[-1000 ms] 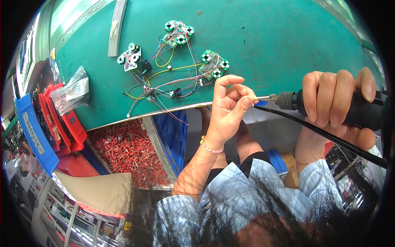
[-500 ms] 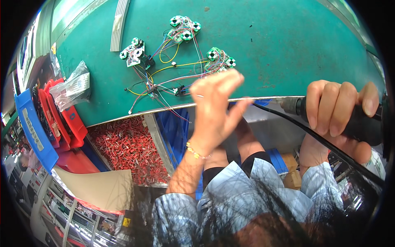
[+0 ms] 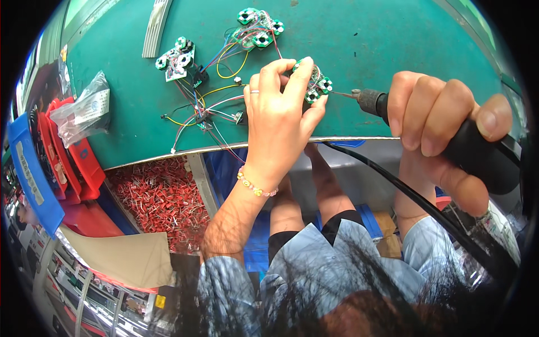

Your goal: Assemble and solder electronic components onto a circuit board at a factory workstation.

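My left hand (image 3: pixel 278 112), its fingers bent around a small green circuit board (image 3: pixel 320 85), grips that board near the table's front edge. The fingers hide the board's left part; its round green components show at the right. In my right hand (image 3: pixel 441 115) is a black electric screwdriver (image 3: pixel 477 151) with a metal collar. Its thin bit points left and ends close to the board's right edge; whether they touch I cannot tell. Two more wired boards lie farther off: one green board (image 3: pixel 258 29) at the back and one paler board (image 3: pixel 177 60) to the left.
Thin coloured wires and a small module (image 3: pixel 204 121) lie left of my left hand. A grey ribbed strip (image 3: pixel 155 28) and a clear bag (image 3: pixel 87 109) are farther left, by red bins (image 3: pixel 84 163). Below the edge sits a tray of red parts (image 3: pixel 160 196). A black cable (image 3: pixel 387 177) crosses beneath my right hand.
My left hand has moved up onto the nearest board and closed on it. The screwdriver has come left and up, its bit now beside the board. The view has shifted slightly.
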### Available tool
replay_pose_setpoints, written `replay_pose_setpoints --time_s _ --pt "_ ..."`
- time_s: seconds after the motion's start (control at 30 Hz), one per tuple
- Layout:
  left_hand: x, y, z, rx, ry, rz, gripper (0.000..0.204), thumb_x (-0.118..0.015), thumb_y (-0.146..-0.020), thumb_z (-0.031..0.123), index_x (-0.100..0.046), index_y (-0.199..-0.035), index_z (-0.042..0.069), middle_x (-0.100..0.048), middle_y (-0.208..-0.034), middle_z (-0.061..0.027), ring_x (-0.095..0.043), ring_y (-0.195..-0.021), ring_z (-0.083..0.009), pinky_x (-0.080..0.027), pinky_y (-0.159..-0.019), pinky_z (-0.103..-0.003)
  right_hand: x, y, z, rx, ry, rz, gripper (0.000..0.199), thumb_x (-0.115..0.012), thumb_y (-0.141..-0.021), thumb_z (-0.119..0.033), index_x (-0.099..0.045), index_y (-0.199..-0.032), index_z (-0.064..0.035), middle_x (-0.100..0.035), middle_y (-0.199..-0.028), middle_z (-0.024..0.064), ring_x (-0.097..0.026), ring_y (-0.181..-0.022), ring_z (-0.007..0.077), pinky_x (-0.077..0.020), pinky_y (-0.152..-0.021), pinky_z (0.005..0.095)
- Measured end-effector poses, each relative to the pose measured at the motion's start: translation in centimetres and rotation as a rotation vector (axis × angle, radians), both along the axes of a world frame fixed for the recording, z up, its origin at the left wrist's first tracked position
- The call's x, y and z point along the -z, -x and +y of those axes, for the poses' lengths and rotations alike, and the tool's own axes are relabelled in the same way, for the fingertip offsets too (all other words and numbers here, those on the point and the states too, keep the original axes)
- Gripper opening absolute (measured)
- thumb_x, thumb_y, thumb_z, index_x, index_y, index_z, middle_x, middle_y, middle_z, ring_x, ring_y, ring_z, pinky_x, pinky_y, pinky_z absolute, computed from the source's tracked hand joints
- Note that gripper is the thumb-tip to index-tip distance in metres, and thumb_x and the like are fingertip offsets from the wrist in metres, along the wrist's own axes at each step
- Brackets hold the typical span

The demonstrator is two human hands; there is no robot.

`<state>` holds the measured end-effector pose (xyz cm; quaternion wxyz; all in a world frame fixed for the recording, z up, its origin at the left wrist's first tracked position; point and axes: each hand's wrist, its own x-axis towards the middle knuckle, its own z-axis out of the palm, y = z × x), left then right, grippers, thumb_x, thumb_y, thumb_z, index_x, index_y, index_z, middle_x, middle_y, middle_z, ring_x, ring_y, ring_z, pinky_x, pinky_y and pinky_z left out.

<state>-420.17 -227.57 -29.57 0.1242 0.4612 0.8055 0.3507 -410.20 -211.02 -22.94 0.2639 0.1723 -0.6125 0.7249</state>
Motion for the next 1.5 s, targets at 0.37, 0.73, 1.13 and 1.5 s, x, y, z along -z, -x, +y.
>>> replay_pose_setpoints --time_s 0.37,0.73,1.13,1.5 --pt "0.8 -0.2 0.0 -0.005 -0.081 0.014 0.050 -0.075 -0.068 0.017 -0.060 -0.115 0.008 -0.050 -0.109 -0.0090 -0.048 -0.090 -0.0235 -0.038 -0.079 -0.038 0.0 0.3 -0.2 -0.017 -0.053 -0.134 0.065 -0.063 -0.079 -0.059 -0.043 -0.127 -0.0183 -0.049 -0.074 -0.0015 -0.047 -0.061 0.0108 -0.0386 -0.059 0.0263" --pt "0.7 -0.3 0.1 -0.034 -0.074 0.019 0.054 -0.077 -0.065 0.016 -0.062 -0.116 0.009 -0.052 -0.110 -0.0083 -0.050 -0.089 -0.0227 -0.039 -0.083 -0.036 0.0 0.6 -0.4 0.000 -0.036 -0.159 0.062 -0.061 -0.081 -0.059 -0.044 -0.125 -0.0183 -0.048 -0.073 -0.0023 -0.047 -0.061 0.0099 -0.0390 -0.060 0.0260" --pt "0.7 -0.5 0.0 -0.044 -0.072 0.042 0.055 -0.078 -0.064 0.014 -0.062 -0.117 0.009 -0.052 -0.111 -0.0077 -0.050 -0.085 -0.0208 -0.040 -0.081 -0.036 0.1 0.9 -0.8 0.021 -0.028 -0.165 0.052 -0.061 -0.084 -0.054 -0.045 -0.115 -0.0157 -0.048 -0.072 -0.0033 -0.049 -0.061 0.0093 -0.0405 -0.060 0.0257" --pt "0.7 -0.8 0.0 -0.039 -0.081 0.037 0.056 -0.078 -0.064 0.014 -0.061 -0.118 0.008 -0.052 -0.111 -0.0083 -0.051 -0.086 -0.0207 -0.040 -0.081 -0.036 0.0 0.9 -0.7 0.006 -0.066 -0.181 0.050 -0.061 -0.086 -0.051 -0.044 -0.115 -0.0145 -0.048 -0.072 -0.0024 -0.049 -0.059 0.0095 -0.0403 -0.058 0.0260"
